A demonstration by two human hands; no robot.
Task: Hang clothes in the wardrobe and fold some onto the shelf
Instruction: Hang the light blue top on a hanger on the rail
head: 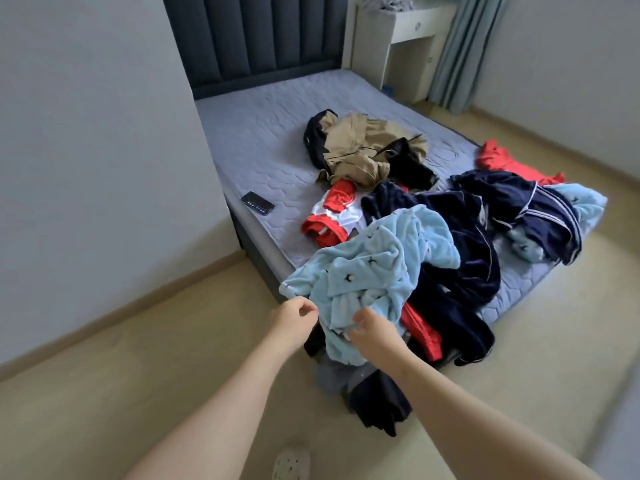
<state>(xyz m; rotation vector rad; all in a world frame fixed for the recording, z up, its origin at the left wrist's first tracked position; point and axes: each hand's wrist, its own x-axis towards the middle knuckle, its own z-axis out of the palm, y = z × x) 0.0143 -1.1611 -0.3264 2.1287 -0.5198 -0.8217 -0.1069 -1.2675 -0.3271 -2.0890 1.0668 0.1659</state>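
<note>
Low in the frame's middle, the left hand (297,318) and right hand (372,332) pinch the light blue fleece garment (367,271) at the bed's (263,140) corner; better lift it clear and shake it straight.

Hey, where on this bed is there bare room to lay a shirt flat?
Bare mattress lies between the headboard and the tan jacket, and along the left edge around the phone. The foot end is crowded: light blue garment, navy clothes, red pieces piled up.

Clothes pile (433,237) crowds the mattress's (263,133) near corner; far half open.
</note>
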